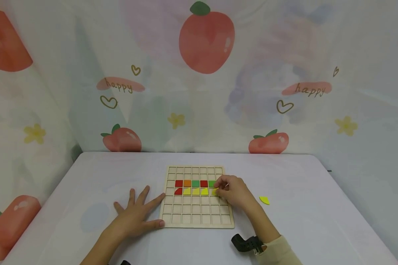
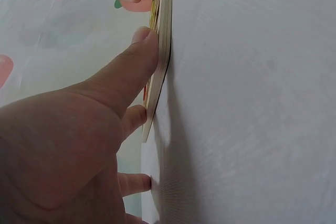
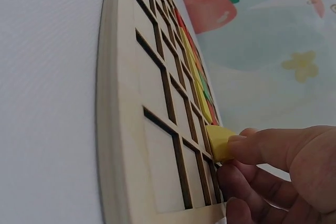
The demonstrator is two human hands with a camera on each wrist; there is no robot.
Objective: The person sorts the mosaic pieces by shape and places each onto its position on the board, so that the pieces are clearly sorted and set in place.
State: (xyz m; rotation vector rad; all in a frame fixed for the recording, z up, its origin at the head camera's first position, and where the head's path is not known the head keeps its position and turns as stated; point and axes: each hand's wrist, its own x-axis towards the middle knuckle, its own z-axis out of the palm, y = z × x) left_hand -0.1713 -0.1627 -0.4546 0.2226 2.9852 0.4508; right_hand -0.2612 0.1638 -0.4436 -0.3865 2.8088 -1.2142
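Observation:
A square wooden grid board lies on the table between the two hands. My right hand pinches a yellow curved-edge piece between thumb and fingers, at a cell near the board's right side. In the right wrist view the piece stands tilted over the grid. My left hand has its fingers spread, with thumb and index fingertips at the board's left edge. One row of cells holds square tiles, among them an orange tile. Just below it sit a red piece and several yellow pieces.
A loose yellow piece lies on the white table, right of the board and beyond the right forearm. A black wrist device sits at the right sleeve. Behind the table hangs a fruit-printed cloth.

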